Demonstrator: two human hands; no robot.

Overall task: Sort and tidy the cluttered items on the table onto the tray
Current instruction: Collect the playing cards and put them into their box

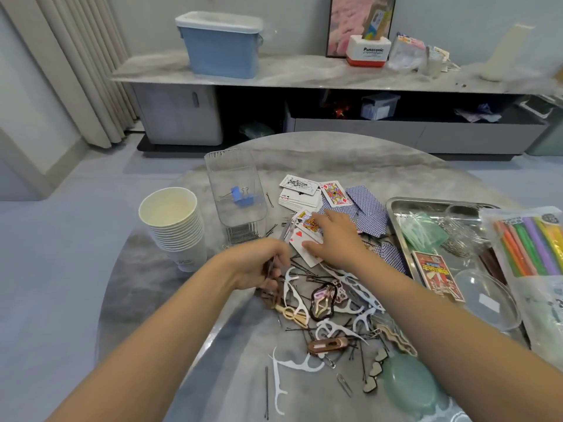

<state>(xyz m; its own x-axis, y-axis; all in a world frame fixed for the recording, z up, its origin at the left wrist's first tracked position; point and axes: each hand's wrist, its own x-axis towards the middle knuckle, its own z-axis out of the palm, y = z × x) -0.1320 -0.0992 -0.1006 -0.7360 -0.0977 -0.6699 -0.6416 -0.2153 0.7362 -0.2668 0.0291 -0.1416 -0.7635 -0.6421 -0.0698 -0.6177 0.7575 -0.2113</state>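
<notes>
A person's right hand (335,236) lies flat and spread over a loose fan of playing cards (304,236) on the round table (170,330), fingers straight and pressing on the face-up cards, thumb against the near edge of a red-suited card. More cards, some face down with blue backs, lie just beyond the fingertips, and the steel tray (393,205) sits to the outer side of that hand, already holding a card box (438,275), a clear lid and a bag of small items.

The left hand (262,263) is curled, gripping what appears to be a thin bundle of dark hairpins (271,269); exactly how many it holds cannot be made out. Both forearms reach forward from the lower corners, wrists low over the tabletop.

The cards are likely light, thin and slick, prone to sliding apart on the polished stone; they would best be squared into a pile under a flat palm, then pinched by the long edges. Below the hands lies a tangle of white floss picks (292,287), hair clips (323,303) and more pins, light and stiff, apt to snag one another. A stack of paper cups (173,220) and a clear container (237,190) stand beyond the left hand.
</notes>
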